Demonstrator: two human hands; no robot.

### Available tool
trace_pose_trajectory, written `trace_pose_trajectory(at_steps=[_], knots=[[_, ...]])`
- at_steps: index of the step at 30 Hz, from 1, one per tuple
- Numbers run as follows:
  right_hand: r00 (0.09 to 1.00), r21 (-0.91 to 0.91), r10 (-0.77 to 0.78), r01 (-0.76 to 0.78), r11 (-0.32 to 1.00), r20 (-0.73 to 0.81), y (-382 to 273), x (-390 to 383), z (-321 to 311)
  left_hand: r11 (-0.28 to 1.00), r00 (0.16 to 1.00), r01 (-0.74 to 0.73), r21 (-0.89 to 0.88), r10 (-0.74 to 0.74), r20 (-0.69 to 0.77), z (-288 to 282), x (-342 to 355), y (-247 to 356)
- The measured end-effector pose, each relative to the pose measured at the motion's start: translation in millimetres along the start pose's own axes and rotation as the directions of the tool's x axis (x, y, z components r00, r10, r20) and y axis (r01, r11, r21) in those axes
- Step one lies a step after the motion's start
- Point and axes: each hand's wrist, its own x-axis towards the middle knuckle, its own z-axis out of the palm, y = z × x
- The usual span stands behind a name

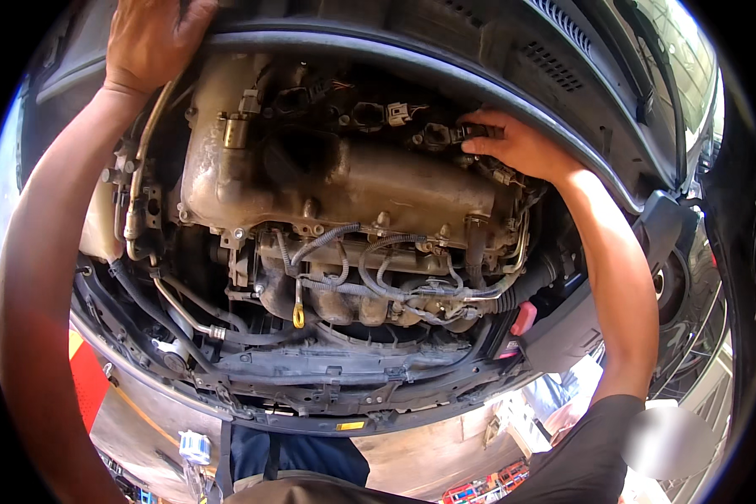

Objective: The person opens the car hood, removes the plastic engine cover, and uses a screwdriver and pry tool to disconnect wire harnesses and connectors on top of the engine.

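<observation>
Right hand [521, 147]: reaches in from the right to the far side of the engine. Its fingers [482, 117] are bent nearly closed, with the thumb below and a finger above a small black plastic connector [483, 132]; how hard they press cannot be told. The pinch from both sides probably suits a part lying in a narrow space, where a full fist would hardly fit.

The connector lies between those fingertips. Just left of them is a round, dark socket-like fitting [434, 137], set in the row behind the brown-stained metal engine cover [403, 181]. Farther left of the fingers, a pale grey plastic plug [397, 114] sits in the same row. The long grey metal edge [328, 40] passes beyond the fingers, likely why the forearm comes in low and from the side.

Left hand [149, 50]: well left of the right fingers and farther from the body, thumb spread. Its fingertips are cut off by the upper border, so their opening and any hold cannot be told. Probably placed there for support.

Nearer the body than either hand's fingers: a yellow looped dipstick handle [299, 316], upright and untouched.
</observation>
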Motion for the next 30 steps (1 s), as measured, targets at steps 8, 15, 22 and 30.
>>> trace_pose_trajectory(at_steps=[8,15,22,30], knots=[[1.000,-0.041,-0.014,0.015,0.999,0.014,-4.8,-2.8,0.3,1.000,1.000,-0.012,0.025,0.012,-0.009,0.3,1.8,3.0],[0.999,0.006,0.037,-0.037,0.999,0.037,-11.7,-9.0,-3.7,0.999,1.000,-0.010,0.040,0.010,-0.005,-0.5,2.0,2.9],[0.999,0.039,0.033,-0.034,0.999,0.023,-12.5,-12.8,-9.1,0.999,1.000,0.002,0.054,-0.002,0.012,-0.5,0.1,-1.3],[0.997,0.026,0.074,-0.074,0.997,0.010,-12.8,-12.2,-5.4,0.996,0.999,0.044,0.079,-0.045,0.020,2.6,-1.1,-2.6]])
